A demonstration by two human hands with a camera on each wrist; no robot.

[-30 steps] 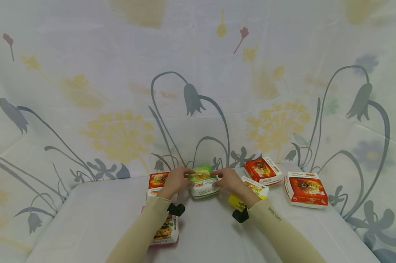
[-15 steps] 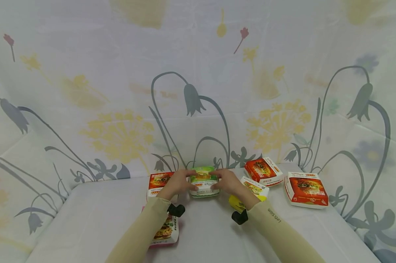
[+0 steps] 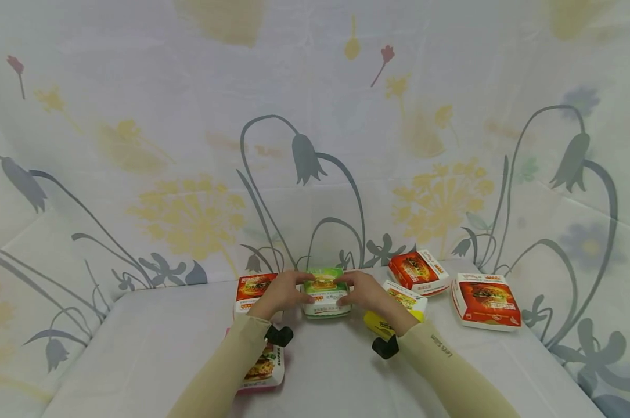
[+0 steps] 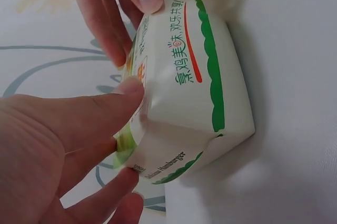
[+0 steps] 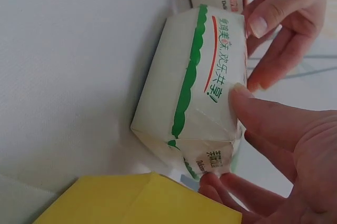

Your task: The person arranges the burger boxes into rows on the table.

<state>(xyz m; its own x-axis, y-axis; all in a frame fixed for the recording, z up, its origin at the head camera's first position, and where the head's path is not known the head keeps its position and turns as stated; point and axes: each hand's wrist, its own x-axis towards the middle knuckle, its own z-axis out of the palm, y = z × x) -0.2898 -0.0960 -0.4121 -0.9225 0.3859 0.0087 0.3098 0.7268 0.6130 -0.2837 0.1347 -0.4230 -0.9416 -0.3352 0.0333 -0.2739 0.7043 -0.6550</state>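
Observation:
A green-and-white hamburger box stands on the white table with its lid down, between my two hands. My left hand grips its left side; in the left wrist view the thumb lies along the top edge and the fingers bend round the side. On the opposite side my right hand holds it likewise, its thumb on the top edge and fingertips at the side wall in the right wrist view. A green scalloped band runs along the front. The hands partly cover the lid picture.
Left of it are a red-and-white box and a pink-edged burger box, partly behind the left arm. To the right lie a yellow box under the right wrist and two red boxes. A flowered cloth hangs behind.
The green-and-white box has turned slightly so that its front faces me squarely. Both hands have drawn in closer on its sides. The other boxes stay in place.

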